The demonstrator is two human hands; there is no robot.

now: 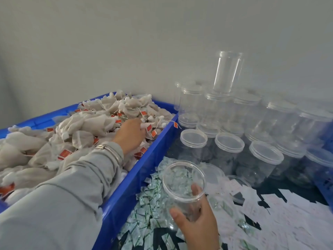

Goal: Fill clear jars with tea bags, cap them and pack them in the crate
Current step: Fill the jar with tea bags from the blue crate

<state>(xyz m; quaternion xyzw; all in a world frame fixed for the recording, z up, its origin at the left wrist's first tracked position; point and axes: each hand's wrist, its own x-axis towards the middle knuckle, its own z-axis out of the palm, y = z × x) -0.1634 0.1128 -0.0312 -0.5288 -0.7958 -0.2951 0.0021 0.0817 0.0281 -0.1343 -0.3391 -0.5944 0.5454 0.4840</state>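
At the left, a blue crate (137,170) is heaped with pale cloth tea bags (86,127) carrying small red tags. The left hand (130,134), in a grey sleeve (72,186) with bracelets (111,150) at the wrist, reaches across the heap toward its far right side; its fingers dig down among the bags, and whether they grip one cannot be told. Just right of the crate's near wall lies a spread of small green-and-white sachets (149,201). Above them the right hand (195,222) holds an open clear jar (183,184), thumb and fingers curled round its lower wall, its mouth tilted toward the far side. The hands are well apart. Farther right and beyond, capped clear jars (228,143) stand in rows, some stacked, with one uncapped jar (227,73) on top by the wall. White paper slips (288,222) cover the near right.
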